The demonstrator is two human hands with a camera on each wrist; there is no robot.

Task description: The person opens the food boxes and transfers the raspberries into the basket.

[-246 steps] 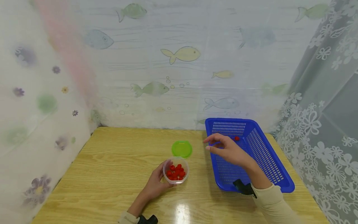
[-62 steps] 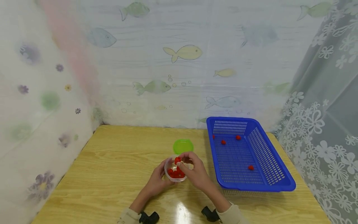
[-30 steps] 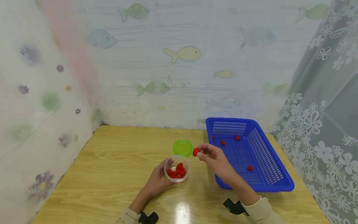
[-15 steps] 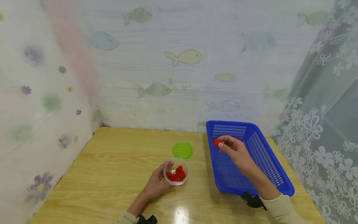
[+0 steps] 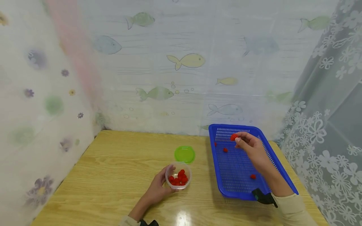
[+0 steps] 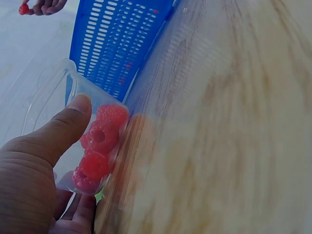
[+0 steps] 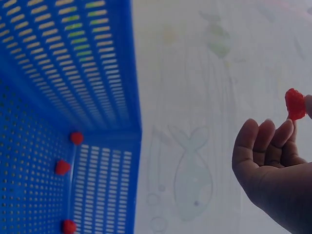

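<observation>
My left hand (image 5: 158, 188) holds a clear plastic tub (image 5: 178, 164) on the table, its thumb and fingers curled round the side. Several red raspberries (image 5: 181, 179) lie inside; the left wrist view shows hollow centres in these raspberries (image 6: 102, 136). Between thumb and forefinger, my right hand (image 5: 253, 150) pinches one raspberry (image 5: 233, 137) over the far part of the blue basket (image 5: 219, 185). That pinched raspberry (image 7: 294, 104) is well above the basket floor in the right wrist view. On the basket floor lie several raspberries, one by the near right (image 5: 253, 176), another partly hidden behind the right hand.
A green lid (image 5: 184, 154) lies on the wooden table (image 5: 118, 163) just behind the tub. The perforated basket stands at the right, its raised walls close to the back curtain (image 5: 183, 94). A lace-patterned curtain (image 5: 333, 150) hangs along the right side.
My right hand has carried a raspberry from the tub rightward over the basket. Over the earlier frames, more raspberries have come to lie in the basket and fewer in the tub. The left hand stays put.
</observation>
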